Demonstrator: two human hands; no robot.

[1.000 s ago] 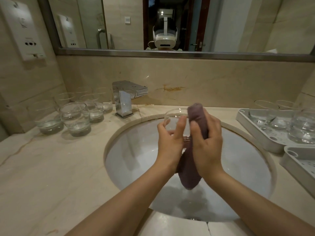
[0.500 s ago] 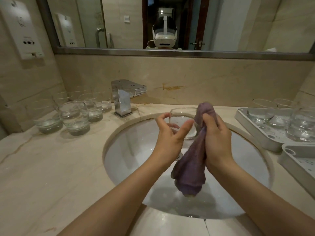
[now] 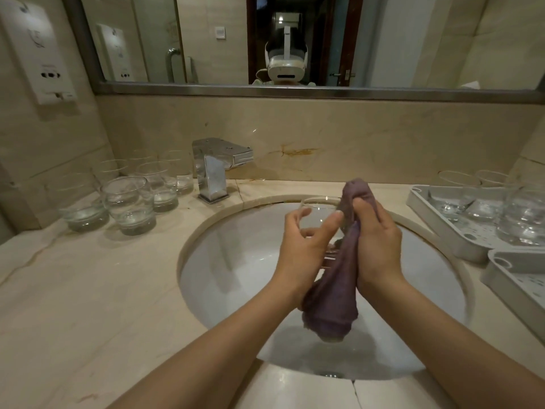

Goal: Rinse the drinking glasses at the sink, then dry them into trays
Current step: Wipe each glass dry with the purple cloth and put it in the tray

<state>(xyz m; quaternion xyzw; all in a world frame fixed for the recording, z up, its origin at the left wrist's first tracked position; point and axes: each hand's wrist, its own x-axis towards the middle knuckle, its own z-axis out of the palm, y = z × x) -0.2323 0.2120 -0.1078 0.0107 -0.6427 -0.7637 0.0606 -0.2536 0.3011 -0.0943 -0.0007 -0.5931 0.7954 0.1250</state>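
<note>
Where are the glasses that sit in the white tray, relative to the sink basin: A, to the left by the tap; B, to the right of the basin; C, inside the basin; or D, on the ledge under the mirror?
B: the white tray holding glasses lies on the counter to the right of the sink basin, while the other group of glasses stands loose left of the tap.

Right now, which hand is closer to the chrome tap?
Left. The left hand holds the glass over the sink, on the tap's side; the right hand, gripping the purple cloth, sits farther right.
</note>
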